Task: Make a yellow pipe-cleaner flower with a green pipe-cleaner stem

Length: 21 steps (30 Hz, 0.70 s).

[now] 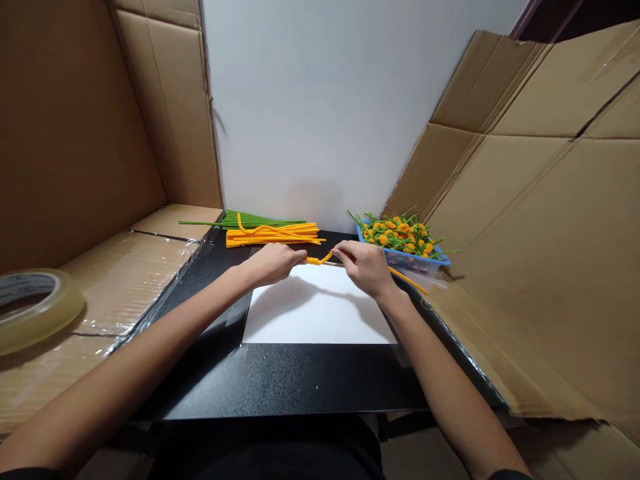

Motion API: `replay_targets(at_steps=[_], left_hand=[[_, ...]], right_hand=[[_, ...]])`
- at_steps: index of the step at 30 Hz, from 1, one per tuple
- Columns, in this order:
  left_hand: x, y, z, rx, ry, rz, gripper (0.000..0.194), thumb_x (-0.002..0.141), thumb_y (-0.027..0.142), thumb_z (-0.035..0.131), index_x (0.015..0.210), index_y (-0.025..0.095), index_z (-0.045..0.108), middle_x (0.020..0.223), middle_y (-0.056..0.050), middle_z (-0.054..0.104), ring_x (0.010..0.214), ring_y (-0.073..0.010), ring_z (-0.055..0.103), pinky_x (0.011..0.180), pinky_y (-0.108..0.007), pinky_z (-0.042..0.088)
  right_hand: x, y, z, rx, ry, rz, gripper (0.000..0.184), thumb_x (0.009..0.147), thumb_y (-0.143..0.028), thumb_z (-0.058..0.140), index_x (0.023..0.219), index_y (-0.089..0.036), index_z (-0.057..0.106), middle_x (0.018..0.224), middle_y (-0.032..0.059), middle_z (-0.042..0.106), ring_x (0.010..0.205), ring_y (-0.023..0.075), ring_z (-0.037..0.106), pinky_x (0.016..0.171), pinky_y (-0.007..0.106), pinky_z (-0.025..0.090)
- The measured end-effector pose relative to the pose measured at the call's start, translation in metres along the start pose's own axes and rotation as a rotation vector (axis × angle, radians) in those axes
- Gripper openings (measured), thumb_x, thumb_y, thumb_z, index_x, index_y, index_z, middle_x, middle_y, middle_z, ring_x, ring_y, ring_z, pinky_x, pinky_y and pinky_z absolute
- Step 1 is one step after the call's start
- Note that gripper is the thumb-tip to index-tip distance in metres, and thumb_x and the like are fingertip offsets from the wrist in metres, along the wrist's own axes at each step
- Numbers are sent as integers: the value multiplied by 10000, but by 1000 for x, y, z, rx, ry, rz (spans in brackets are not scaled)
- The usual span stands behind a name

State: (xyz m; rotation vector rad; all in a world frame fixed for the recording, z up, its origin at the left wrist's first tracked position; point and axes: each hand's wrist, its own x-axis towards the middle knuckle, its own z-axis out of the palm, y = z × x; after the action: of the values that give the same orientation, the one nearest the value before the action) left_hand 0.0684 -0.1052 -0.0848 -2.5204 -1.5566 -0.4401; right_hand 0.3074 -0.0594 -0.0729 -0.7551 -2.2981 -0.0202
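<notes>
While between grips (273, 263) (365, 268), yellow pipe cleaner (317, 261)

From the left grip (273, 263) and right grip (365, 267), joined by a yellow pipe cleaner (317, 260), a hand can pass back over the white paper sheet (315, 310) and black bench (280, 380). Forward, the yellow pipe-cleaner bundle (273, 233) and green stems (250, 220) stand in the way; rightward, the blue basket (405, 260). Cardboard walls (525, 233) hem both sides. The gap behind the basket is hard to judge.

Single head-worn view, facing forward and down, close above the left hand (273, 263), right hand (365, 267)
</notes>
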Motion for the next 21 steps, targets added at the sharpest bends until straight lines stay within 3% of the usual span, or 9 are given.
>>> replay_targets(at_steps=[3,6,8,11,13,16,19,21], left_hand=[[-2,3,-11,-52,-75,141,168,897,141,453,872,192,610,658,-23,581,526,-141,470,525,-264,265],[-3,10,-19,-291,-121,201,190,939,202,411,795,187,533,619,10,497,522,-121,407,527,-251,271],[-2,18,-20,-522,-66,218,288,992,310,345,770,181,474,646,12,470,565,-117,412,550,-240,311],[1,30,-12,-690,135,145,380,1015,414,284,760,174,431,683,5,458,619,-119,433,588,-234,357],[4,34,-2,-594,232,17,401,1025,422,236,765,176,416,686,2,466,629,-123,449,594,-229,370],[6,30,16,-299,261,-196,410,1041,319,136,810,172,440,713,-19,530,635,-130,496,608,-230,379],[5,15,24,-162,206,-213,294,1014,264,297,839,168,513,676,-33,561,585,-161,505,564,-256,328],[3,5,21,-87,159,-163,207,977,224,397,851,172,554,710,-55,601,622,-187,542,561,-266,304]], right_hand=[[3,8,-7,182,-98,50,237,913,-339,582,792,-178,708,682,14,648,571,123,486,581,254,328],[4,16,-7,410,-165,119,269,884,-380,603,753,-167,704,613,-3,591,524,108,414,532,249,296],[5,16,-2,576,-139,180,299,875,-416,602,746,-159,686,567,-16,523,513,106,376,509,247,275],[3,6,7,689,-77,220,335,892,-448,576,768,-153,674,573,-13,502,510,108,370,496,248,269],[1,-5,13,588,-20,182,333,922,-424,547,772,-153,669,617,6,558,521,111,415,514,252,292],[-4,-16,18,213,64,32,308,971,-328,491,789,-155,669,698,38,642,593,130,522,594,261,339],[-6,-13,16,-122,106,-88,267,984,-246,471,859,-151,686,769,61,682,683,150,579,644,271,337],[-6,-7,12,-232,105,-121,245,980,-242,493,863,-157,691,741,52,669,680,152,568,627,278,316]])
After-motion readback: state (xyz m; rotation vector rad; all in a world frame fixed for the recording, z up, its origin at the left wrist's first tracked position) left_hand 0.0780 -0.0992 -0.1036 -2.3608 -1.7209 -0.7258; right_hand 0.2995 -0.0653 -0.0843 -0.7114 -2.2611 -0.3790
